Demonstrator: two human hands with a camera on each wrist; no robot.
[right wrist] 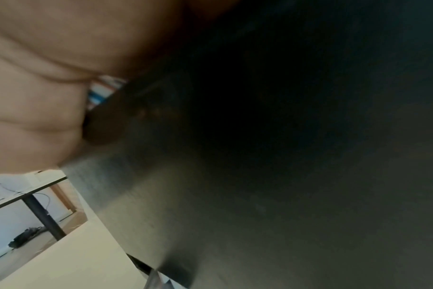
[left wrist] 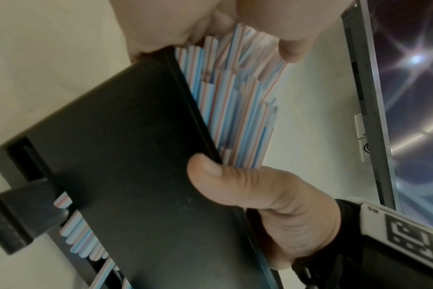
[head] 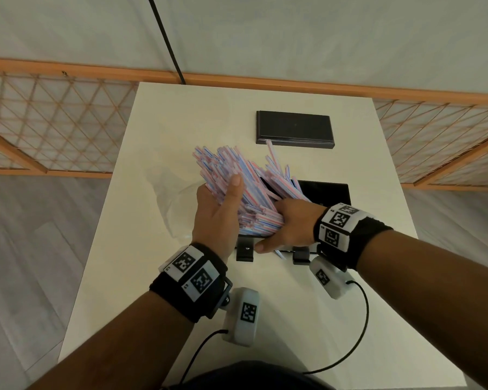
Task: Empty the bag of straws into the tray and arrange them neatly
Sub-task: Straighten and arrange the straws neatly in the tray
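Observation:
A thick bundle of red, white and blue striped straws [head: 237,170] fans up and away to the left over the black tray [head: 330,192]. My left hand [head: 220,212] cups the bundle from the left, thumb lying along it. My right hand [head: 293,223] wraps the bundle's near end, just above the tray's front edge. In the left wrist view the straws [left wrist: 235,109] stand above the tray wall [left wrist: 124,156], with my right thumb [left wrist: 235,185] against that wall. The right wrist view is mostly dark; a few straws [right wrist: 104,91] peek past my palm.
A clear, flattened plastic bag [head: 169,198] lies on the white table [head: 181,122] left of the hands. A flat black rectangular slab [head: 293,128] sits farther back. Two black tabs [head: 244,250] stick out from the tray's near edge. The table drops off on both sides.

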